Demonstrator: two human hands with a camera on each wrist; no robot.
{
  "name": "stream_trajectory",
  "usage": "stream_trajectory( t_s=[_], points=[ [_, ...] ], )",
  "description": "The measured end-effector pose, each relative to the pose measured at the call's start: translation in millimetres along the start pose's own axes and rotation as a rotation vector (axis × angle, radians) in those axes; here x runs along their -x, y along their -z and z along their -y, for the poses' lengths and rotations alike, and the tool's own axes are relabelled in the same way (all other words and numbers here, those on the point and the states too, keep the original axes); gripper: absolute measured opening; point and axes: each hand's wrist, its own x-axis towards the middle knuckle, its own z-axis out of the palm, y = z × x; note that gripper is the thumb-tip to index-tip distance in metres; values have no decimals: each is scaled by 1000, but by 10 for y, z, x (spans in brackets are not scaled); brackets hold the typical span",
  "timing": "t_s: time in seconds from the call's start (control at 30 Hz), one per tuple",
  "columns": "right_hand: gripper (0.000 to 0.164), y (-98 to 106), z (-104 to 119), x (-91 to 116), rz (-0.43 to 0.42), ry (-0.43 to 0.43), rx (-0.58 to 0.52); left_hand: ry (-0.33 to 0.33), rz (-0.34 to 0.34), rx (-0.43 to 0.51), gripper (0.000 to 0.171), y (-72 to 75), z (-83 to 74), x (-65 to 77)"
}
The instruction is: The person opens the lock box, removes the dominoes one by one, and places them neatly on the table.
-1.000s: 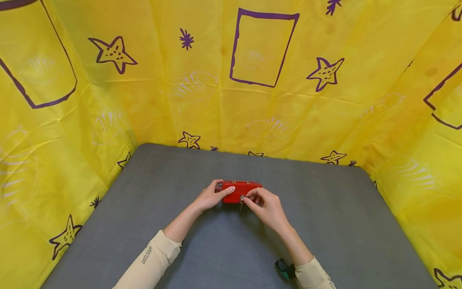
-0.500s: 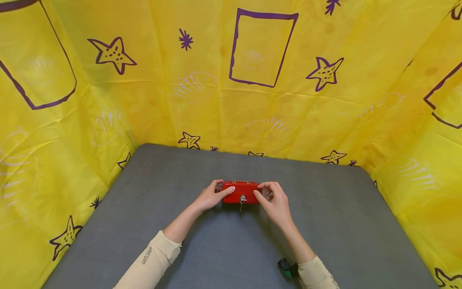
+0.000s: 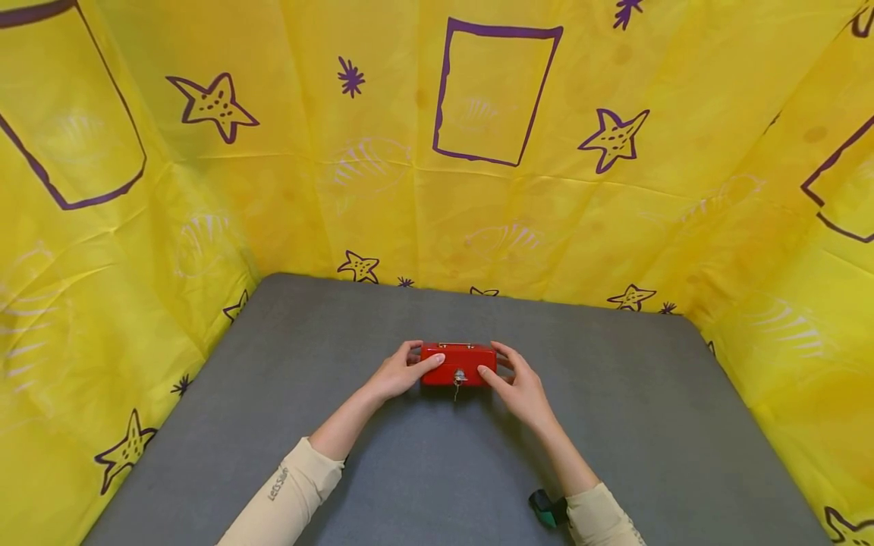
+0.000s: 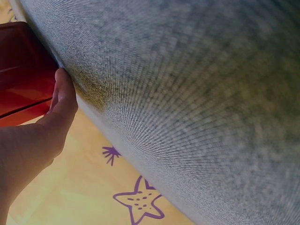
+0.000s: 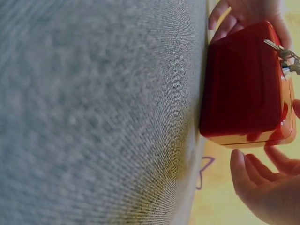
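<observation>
A small red cash box (image 3: 471, 355) stands between both hands, its lock side facing me and a thin handle (image 3: 455, 345) along its upper edge. Keys (image 5: 283, 50) sit in the silver lock, with one hanging down. My left hand (image 3: 398, 371) grips the box's left end, thumb lying across the front and fingers behind. At the opposite end my right hand (image 3: 520, 385) has its thumb on the front, beside the lock, and its fingers around the side. In the right wrist view, a broad dark-red face of the box shows, close to the grey surface.
A grey tabletop (image 3: 307, 334) spreads all around. Yellow cloth walls (image 3: 382, 205) with purple starfish drawings enclose its back and sides. A black and green device (image 3: 548, 509) is at my right wrist, by the beige sleeve.
My right hand has let go of the keys at the lock and moved right to the box's right end. The left hand and the box have stayed nearly still.
</observation>
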Motion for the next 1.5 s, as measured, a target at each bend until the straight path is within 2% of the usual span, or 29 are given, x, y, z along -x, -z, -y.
stream_trajectory(
  t_s=[0.17, 0.47, 0.93, 1.13, 1.5],
  points=[
    [59, -15, -44, -3, 29, 28, -11, 4, -1, 4, 84, -16, 0, -1],
    [58, -12, -52, -5, 42, 8, -1, 13, 16, 6, 85, 7, -2, -3],
    [54, 25, -50, -2, 76, -2, 1, 9, 99, 21, 85, 107, -33, -6],
    [57, 46, -59, 35, 105, -7, 5, -18, 147, 10, 84, 143, -11, -2],
    [58, 69, -78, 89, 136, 1, 0, -79, 170, -1, 82, 152, 30, -5]
  ],
)
